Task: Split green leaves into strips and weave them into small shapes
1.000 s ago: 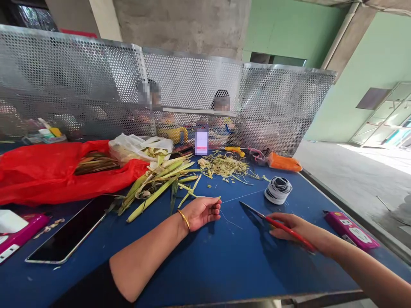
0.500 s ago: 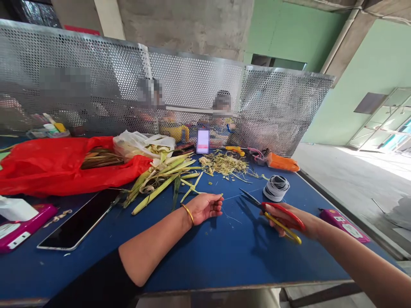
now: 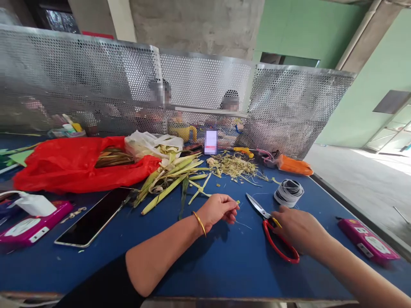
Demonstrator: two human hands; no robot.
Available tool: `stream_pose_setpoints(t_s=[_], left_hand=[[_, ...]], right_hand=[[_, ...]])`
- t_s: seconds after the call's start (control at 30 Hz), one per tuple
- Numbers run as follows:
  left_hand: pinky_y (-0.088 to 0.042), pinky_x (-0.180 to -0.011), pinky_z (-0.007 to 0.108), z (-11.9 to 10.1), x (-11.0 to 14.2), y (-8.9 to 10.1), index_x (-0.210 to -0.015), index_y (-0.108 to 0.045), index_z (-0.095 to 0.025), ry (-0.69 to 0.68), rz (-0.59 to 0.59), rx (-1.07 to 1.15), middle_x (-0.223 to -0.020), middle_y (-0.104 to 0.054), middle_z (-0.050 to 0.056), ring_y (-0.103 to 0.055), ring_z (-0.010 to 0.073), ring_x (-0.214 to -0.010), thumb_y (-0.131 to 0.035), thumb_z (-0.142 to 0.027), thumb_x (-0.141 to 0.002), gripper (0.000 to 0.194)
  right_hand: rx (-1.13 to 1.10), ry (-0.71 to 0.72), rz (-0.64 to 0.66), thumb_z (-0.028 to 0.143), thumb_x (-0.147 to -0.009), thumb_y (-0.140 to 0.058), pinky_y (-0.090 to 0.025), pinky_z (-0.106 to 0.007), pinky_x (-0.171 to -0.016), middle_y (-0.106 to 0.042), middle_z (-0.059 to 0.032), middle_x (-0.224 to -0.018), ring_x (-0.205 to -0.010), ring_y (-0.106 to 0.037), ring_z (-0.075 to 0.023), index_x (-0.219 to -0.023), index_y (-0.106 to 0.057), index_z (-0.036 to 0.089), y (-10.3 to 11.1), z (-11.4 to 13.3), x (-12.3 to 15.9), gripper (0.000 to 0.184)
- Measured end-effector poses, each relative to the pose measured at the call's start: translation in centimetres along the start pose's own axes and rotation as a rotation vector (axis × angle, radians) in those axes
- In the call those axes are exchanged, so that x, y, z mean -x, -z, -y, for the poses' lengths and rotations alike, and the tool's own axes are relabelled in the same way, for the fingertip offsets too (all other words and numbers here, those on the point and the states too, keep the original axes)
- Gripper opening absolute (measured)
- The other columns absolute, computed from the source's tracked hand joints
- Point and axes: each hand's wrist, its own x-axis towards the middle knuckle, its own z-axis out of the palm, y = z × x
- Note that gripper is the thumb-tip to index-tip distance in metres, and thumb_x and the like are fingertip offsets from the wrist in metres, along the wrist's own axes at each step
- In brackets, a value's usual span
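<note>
My left hand point(image 3: 221, 211), with a gold bangle at the wrist, is closed in a pinch. The pale green tip of a plant strip point(image 3: 238, 202) pokes out past its fingertips, and a fine thread trails below them. My right hand point(image 3: 297, 229) has its fingers on the yellow handle of the scissors point(image 3: 267, 226). These scissors are low at the tabletop, blades nearly closed and pointing away to the left, with the red handle loop toward me. Just beyond the right hand is a spool of grey-white cord point(image 3: 289, 193). Crossed green strips point(image 3: 199, 188) lie beyond the left hand.
Corn-husk-like leaves point(image 3: 173, 179) and shredded scraps point(image 3: 233, 165) cover the table's middle back. A red plastic bag point(image 3: 70, 164), a dark phone point(image 3: 96, 220) and a magenta power strip point(image 3: 35, 226) are leftward. Another magenta box point(image 3: 367, 240) sits right. Perforated metal panels point(image 3: 205, 81) stand behind.
The scissors have gone down to the tabletop, and their blades have closed up. My right hand has turned palm down over the handles. The view has shifted slightly left.
</note>
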Motion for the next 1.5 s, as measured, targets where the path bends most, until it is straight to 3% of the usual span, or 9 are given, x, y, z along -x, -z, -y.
stream_pose_setpoints(t_s=[0.13, 0.33, 0.7, 0.87, 0.93, 1.0, 1.1, 1.23, 1.5], left_hand=[[-0.048, -0.053, 0.022, -0.3, 0.2, -0.4, -0.072, -0.062, -0.012, -0.212, -0.02, -0.096, -0.061, -0.06, 0.0, -0.058, 0.0095, -0.05, -0.067, -0.029, -0.075, 0.019], [-0.048, -0.053, 0.021, -0.2, -0.4, 0.3, -0.066, -0.06, -0.014, -0.298, -0.124, -0.202, -0.058, -0.06, -0.001, -0.058, 0.01, -0.05, -0.067, -0.03, -0.074, 0.02], [-0.049, -0.052, 0.023, 0.8, -1.3, 0.3, -0.065, -0.065, -0.012, -0.064, -0.206, -0.154, -0.061, -0.064, 0.003, -0.058, 0.0098, -0.048, -0.07, -0.024, -0.073, 0.014], [-0.042, -0.047, 0.023, -1.1, -0.7, 1.8, -0.1, -0.07, -0.019, -0.069, 0.01, -0.482, -0.08, -0.07, 0.005, -0.063, 0.0138, -0.051, -0.059, -0.034, -0.081, 0.026], [-0.043, -0.055, 0.025, -2.7, -0.3, 3.2, -0.103, -0.071, -0.023, -0.206, -0.12, -0.827, -0.067, -0.068, 0.002, -0.059, 0.013, -0.048, -0.054, -0.03, -0.084, 0.026], [-0.041, -0.061, 0.027, -4.5, 0.1, 4.7, -0.084, -0.073, -0.023, -0.348, -0.444, -1.113, -0.068, -0.068, 0.003, -0.058, 0.0144, -0.053, -0.054, -0.029, -0.084, 0.02], [-0.035, -0.06, 0.029, -6.4, 0.6, 6.7, -0.051, -0.063, -0.02, -0.282, -0.705, -1.349, -0.054, -0.061, 0.007, -0.056, 0.0198, -0.059, -0.059, -0.041, -0.081, 0.037], [-0.029, -0.055, 0.028, -6.2, 0.5, 8.0, -0.031, -0.049, -0.02, -0.055, -0.609, -1.347, -0.04, -0.049, 0.005, -0.049, 0.0178, -0.05, -0.07, -0.047, -0.068, 0.051], [-0.024, -0.052, 0.024, -3.3, -2.0, 9.0, -0.041, -0.06, -0.021, -0.227, -0.505, -0.897, -0.043, -0.052, -0.001, -0.046, 0.0128, -0.05, -0.073, -0.021, -0.057, 0.021]], right_hand=[[-0.544, 0.165, -0.26, 0.038, -0.086, -0.053, -0.046, -0.03, -0.069, -0.069, -0.0065, -0.1, -0.079, -0.064, -0.0197, -0.111, -0.067, 0.023, 2.2, 2.6, -2.0, 0.032], [-1.101, 0.186, -0.262, 0.04, -0.076, -0.062, -0.044, -0.026, -0.062, -0.07, -0.001, -0.07, -0.065, -0.059, -0.0159, -0.08, -0.073, 0.019, 1.0, 5.5, -6.0, 0.024], [-1.324, 0.117, -0.13, 0.041, -0.076, -0.061, -0.041, -0.026, -0.057, -0.062, 0.0, -0.06, -0.057, -0.052, -0.0137, -0.072, -0.066, 0.018, -1.9, 5.5, -7.3, 0.024], [-1.334, 0.031, -0.32, 0.045, -0.075, -0.06, -0.041, -0.027, -0.058, -0.058, 0.0006, -0.059, -0.057, -0.052, -0.014, -0.072, -0.063, 0.018, -1.6, 4.1, -7.7, 0.027], [-1.399, -0.03, -0.397, 0.049, -0.073, -0.061, -0.043, -0.027, -0.058, -0.058, -0.0001, -0.06, -0.058, -0.052, -0.0145, -0.072, -0.061, 0.018, -1.7, 3.5, -8.1, 0.031], [-1.457, -0.065, -0.42, 0.053, -0.072, -0.061, -0.043, -0.027, -0.057, -0.057, -0.0007, -0.061, -0.058, -0.052, -0.0146, -0.071, -0.059, 0.018, -1.9, 3.2, -8.4, 0.034], [-1.439, -0.055, -0.427, 0.054, -0.073, -0.058, -0.044, -0.028, -0.056, -0.058, -0.0015, -0.063, -0.058, -0.053, -0.0146, -0.072, -0.058, 0.019, -2.3, 3.3, -8.7, 0.035], [-1.363, -0.015, -0.444, 0.047, -0.078, -0.053, -0.042, -0.027, -0.057, -0.057, -0.0006, -0.063, -0.058, -0.052, -0.0147, -0.073, -0.056, 0.019, -2.7, 3.5, -8.7, 0.029], [-1.208, 0.045, -0.458, 0.04, -0.082, -0.05, -0.037, -0.026, -0.056, -0.056, 0.001, -0.059, -0.057, -0.051, -0.0151, -0.071, -0.056, 0.021, -2.6, 3.6, -8.4, 0.023]])
